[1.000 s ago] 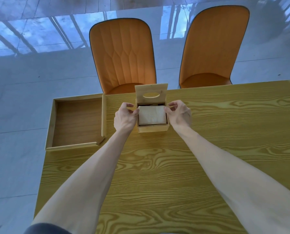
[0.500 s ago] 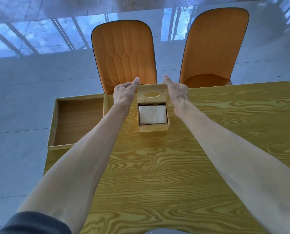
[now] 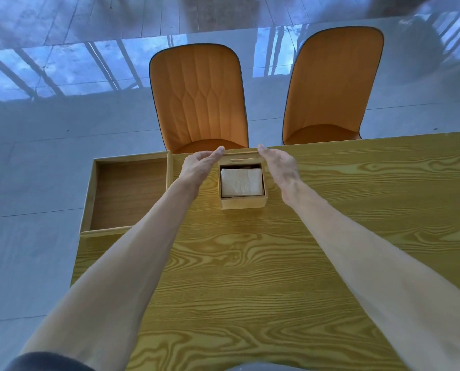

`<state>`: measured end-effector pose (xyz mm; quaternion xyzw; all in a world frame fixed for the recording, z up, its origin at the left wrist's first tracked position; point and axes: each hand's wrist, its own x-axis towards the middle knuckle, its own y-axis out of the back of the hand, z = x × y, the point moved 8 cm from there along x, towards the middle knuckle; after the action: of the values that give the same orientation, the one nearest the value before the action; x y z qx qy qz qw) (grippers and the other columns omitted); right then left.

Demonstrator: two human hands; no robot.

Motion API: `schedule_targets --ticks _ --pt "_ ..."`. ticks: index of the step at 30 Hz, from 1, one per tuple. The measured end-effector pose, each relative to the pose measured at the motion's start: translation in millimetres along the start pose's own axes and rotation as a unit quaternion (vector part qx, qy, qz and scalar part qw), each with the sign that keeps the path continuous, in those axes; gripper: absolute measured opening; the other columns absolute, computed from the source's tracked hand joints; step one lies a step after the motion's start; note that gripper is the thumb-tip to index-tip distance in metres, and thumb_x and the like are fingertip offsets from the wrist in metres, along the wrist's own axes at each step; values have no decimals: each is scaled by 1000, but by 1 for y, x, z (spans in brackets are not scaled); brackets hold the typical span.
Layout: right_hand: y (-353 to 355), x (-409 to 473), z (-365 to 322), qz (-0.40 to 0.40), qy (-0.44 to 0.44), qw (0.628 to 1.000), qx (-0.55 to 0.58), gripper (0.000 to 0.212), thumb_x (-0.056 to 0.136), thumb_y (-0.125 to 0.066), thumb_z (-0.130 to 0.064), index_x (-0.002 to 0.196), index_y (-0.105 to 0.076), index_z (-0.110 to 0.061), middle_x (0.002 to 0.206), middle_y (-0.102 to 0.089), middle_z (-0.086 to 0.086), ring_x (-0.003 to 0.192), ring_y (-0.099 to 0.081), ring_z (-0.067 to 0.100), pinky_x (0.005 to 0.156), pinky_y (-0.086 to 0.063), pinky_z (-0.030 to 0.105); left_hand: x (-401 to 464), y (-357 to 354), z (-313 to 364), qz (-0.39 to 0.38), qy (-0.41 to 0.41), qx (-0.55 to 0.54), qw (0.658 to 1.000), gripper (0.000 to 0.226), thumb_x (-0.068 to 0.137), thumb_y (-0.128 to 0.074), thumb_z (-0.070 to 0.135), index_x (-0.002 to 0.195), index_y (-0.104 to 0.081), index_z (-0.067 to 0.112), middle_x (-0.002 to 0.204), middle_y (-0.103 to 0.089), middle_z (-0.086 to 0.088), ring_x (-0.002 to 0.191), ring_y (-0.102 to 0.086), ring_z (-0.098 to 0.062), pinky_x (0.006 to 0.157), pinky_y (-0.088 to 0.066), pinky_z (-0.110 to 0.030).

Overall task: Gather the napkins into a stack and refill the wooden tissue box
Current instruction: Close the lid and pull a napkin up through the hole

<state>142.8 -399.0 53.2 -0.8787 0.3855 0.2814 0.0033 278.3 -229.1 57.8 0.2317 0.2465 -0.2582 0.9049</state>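
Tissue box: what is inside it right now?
The tissue box holds a stack of white napkins filling most of the opening, with a dark gap behind. Its lid is raised. How deep the stack goes is hidden by the walls.

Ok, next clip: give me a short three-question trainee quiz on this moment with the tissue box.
1. True or false: the napkin stack sits inside the wooden tissue box.
2. What stands beside the left hand: A) wooden tray, B) bowl, C) bottle?
3. Fill in: the lid behind the opening stands ____, the right hand at its edge.

Key: 1 true; 2 A; 3 open.
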Motion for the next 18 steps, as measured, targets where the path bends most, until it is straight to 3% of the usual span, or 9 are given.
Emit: schedule_targets --ticks 6,18 --pt "2 -15 24 -9 -4 1000 -5 74 84 -63 -58 145 -44 -20 149 -45 7 132 -47 25 109 -42 48 -11 -7 -29 -51 18 -4 999 68 83 -66 59 140 -51 24 141 -54 -6 120 -55 -22 91 -43 -38" --pt "7 -16 60 -12 -9 999 -29 65 84 -74 -35 141 -47 -22 130 -63 6 115 -61 21 102 -50 46 -19 -18 -74 -44 34 -50 997 57 87 -72 37 139 -52 22 123 -64 -3 108 -63 -21 91 -49 -37"
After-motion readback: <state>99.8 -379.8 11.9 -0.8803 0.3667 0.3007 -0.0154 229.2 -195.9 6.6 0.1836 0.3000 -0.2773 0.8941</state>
